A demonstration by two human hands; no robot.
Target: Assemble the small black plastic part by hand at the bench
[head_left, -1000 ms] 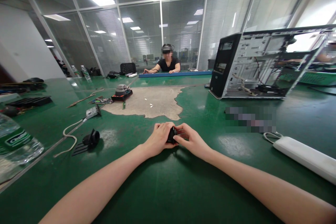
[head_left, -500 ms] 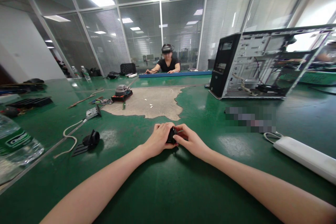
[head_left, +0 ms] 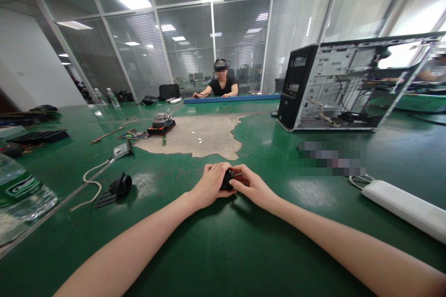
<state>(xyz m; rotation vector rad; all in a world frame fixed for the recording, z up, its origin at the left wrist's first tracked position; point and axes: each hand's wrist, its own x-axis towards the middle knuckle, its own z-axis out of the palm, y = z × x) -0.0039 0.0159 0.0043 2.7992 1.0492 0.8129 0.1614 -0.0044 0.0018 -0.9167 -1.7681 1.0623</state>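
Note:
Between my two hands is a small black part point(head_left: 227, 180), mostly covered by fingers, so its kind is unclear. My left hand point(head_left: 211, 181) wraps over it from the left, knuckles up. From the right, my right hand point(head_left: 250, 184) pinches its side with thumb and fingers. Both hands are low over the green tabletop point(head_left: 209, 246). Left of them lies a black plastic piece with a round collar and flat prongs point(head_left: 120, 186). A metal bracket with a pale cable point(head_left: 122, 149) rests behind it.
An open computer case point(head_left: 303, 88) stands back right; a white power strip point(head_left: 400, 206) is at right. A water bottle point(head_left: 24, 188) lies left. A red-and-grey device point(head_left: 162, 124) sits by a bare tan patch point(head_left: 209, 134). One person point(head_left: 223, 86) sits opposite.

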